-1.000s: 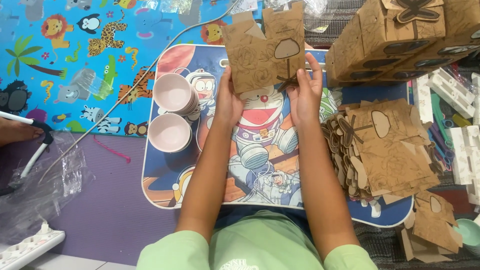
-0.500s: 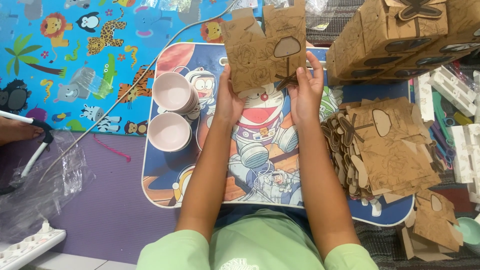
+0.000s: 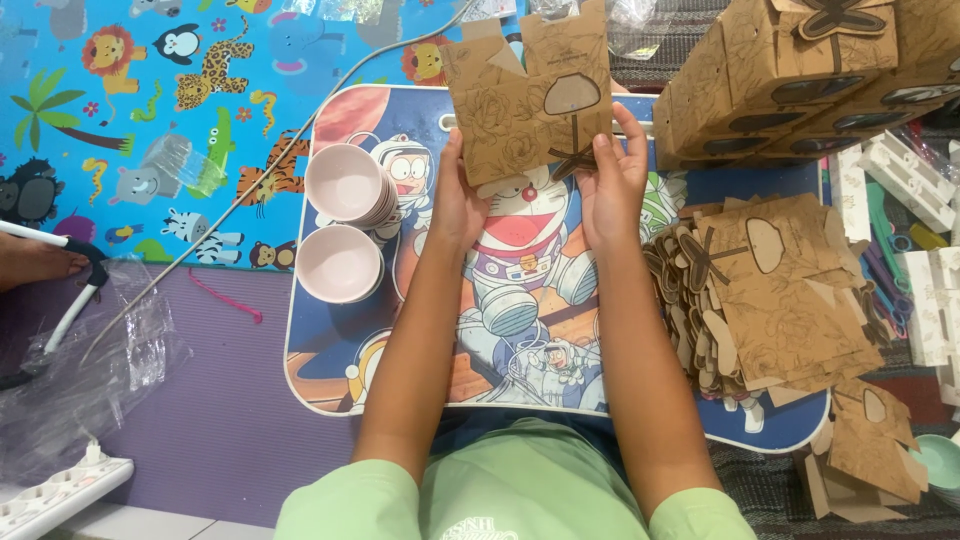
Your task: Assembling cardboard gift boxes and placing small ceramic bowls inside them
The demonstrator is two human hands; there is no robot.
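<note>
Both my hands hold up a flat brown cardboard box blank (image 3: 530, 90) with an oval cut-out and a bow-shaped tab, above the far part of a small cartoon-printed table (image 3: 330, 360). My left hand (image 3: 457, 195) grips its lower left edge. My right hand (image 3: 612, 180) grips its lower right edge, fingers spread along the side. The blank stands upright and unfolded.
Two pink bowl stacks (image 3: 345, 225) sit left on the table. A pile of flat brown blanks (image 3: 775, 290) lies at right, assembled brown boxes (image 3: 800, 70) stacked behind. White plastic parts (image 3: 925, 250) lie far right. A power strip (image 3: 50, 495), plastic wrap and another person's hand (image 3: 35, 260) are at left.
</note>
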